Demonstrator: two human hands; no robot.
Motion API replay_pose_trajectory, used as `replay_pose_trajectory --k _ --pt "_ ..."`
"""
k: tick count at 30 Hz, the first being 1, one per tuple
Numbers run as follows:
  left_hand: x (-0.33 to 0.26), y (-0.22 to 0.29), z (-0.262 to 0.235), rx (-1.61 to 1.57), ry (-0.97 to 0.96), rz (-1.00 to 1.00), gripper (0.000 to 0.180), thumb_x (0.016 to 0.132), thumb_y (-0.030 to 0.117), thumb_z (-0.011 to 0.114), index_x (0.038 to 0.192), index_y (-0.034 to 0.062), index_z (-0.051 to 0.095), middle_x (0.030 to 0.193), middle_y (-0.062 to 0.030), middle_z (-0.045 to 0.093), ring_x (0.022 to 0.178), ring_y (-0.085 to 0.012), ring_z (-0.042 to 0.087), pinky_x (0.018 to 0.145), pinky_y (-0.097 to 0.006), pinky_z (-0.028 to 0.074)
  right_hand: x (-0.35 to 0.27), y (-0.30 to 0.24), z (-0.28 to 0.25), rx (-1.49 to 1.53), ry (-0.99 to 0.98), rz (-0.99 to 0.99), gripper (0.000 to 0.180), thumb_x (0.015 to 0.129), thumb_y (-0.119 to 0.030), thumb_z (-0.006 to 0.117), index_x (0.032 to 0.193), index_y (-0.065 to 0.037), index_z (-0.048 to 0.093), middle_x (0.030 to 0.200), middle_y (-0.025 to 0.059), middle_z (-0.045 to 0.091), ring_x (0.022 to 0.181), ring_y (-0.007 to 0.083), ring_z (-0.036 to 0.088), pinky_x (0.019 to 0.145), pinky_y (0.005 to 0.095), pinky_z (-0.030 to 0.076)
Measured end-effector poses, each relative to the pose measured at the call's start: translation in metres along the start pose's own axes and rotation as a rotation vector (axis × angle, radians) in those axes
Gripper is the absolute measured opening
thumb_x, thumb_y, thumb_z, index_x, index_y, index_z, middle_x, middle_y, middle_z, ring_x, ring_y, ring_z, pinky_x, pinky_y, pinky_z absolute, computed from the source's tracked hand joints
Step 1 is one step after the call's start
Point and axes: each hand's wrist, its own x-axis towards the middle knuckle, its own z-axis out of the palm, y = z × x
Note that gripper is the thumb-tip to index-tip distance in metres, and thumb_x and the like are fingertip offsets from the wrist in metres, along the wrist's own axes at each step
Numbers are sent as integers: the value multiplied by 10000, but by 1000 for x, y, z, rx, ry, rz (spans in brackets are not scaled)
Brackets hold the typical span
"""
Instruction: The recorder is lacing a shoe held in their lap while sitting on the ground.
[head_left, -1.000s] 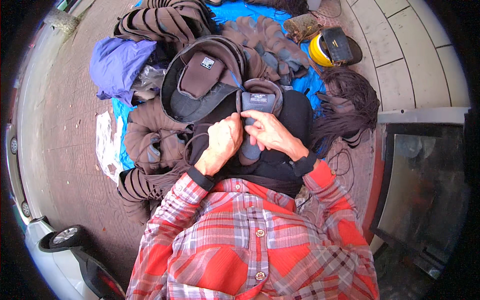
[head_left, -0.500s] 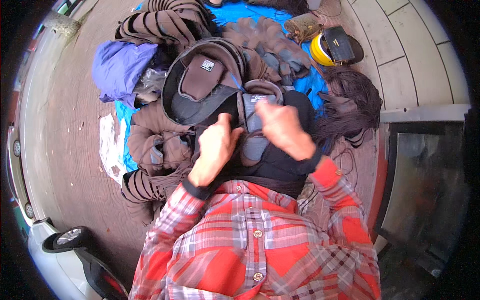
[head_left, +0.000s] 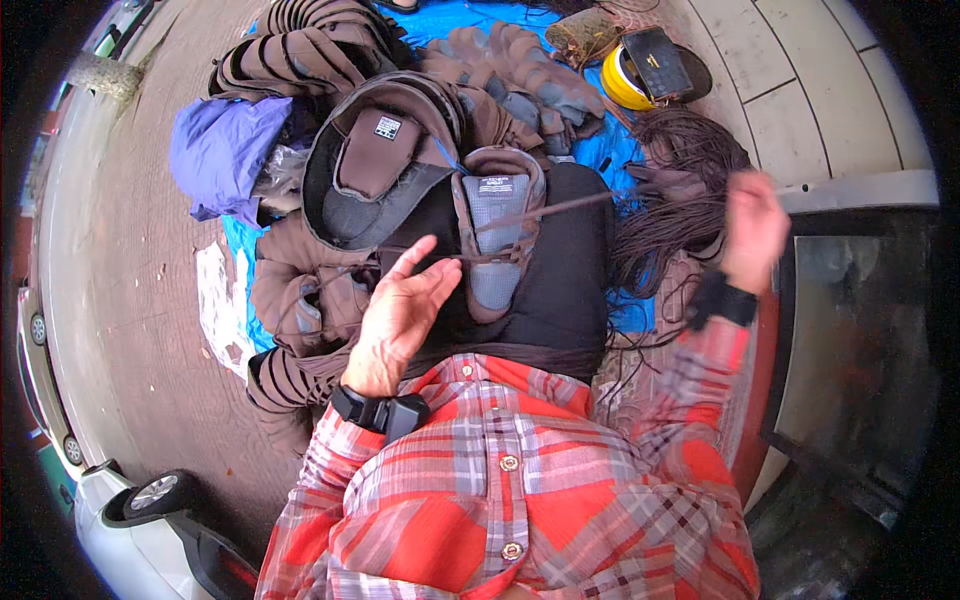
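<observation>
Brown lace (head_left: 570,205) stretched from shoe upper (head_left: 497,235) between hands, right hand (head_left: 752,228) pulling.

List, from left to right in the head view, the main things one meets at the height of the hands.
Purple cloth bundle → left hand → grey shoe upper → bundle of dark laces → right hand, pulling one lace taut.
</observation>
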Motion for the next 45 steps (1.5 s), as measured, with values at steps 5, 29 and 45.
replay_pose_trajectory --k 5,29,45 --pt "11 -12 9 456 28 197 247 838 -53 528 1084 -24 537 1043 -116 596 911 -216 617 834 -319 507 -27 -12 -15 -620 579 -272 142 898 -22 474 1034 10 451 887 130 586 664 143 548 607 258 467" --pt "55 -11 34 2162 -483 587 206 694 144 604 799 2 499 860 -158 525 806 -340 555 683 -425 447 -114 118 159 -1425 -712 -426 106 829 -118 525 915 -57 513 783 111 586 709 278 538 731 397 381" --pt "46 45 65 2474 -666 688 293 813 107 595 1067 51 460 854 -123 620 785 -275 618 658 -342 481 -120 109 137 -1406 -346 1 88 901 -155 499 923 -76 470 623 190 581 602 405 595 516 506 442"
